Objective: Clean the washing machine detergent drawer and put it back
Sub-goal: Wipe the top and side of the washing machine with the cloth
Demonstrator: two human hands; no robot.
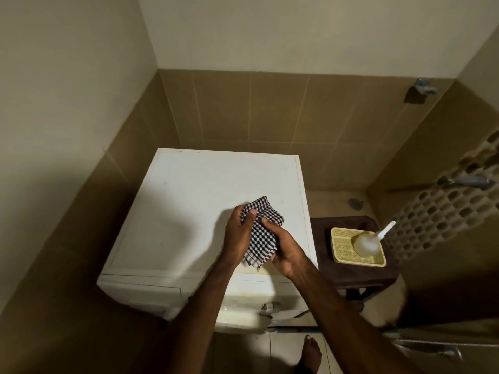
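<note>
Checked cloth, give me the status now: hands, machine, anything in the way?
Left hand and right hand both grip checked cloth above washing machine. Detergent drawer not identifiable. Nothing in the way.

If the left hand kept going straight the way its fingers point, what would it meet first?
The left hand already grips the checked cloth; pushed farther, it would probably meet the right hand holding the cloth's other side.

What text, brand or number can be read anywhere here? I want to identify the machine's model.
None can be read.
Washing machine: top is plain, front panel too dark and blurred for any label.
Checked cloth, yellow tray and tiled wall: no lettering shows.
</note>
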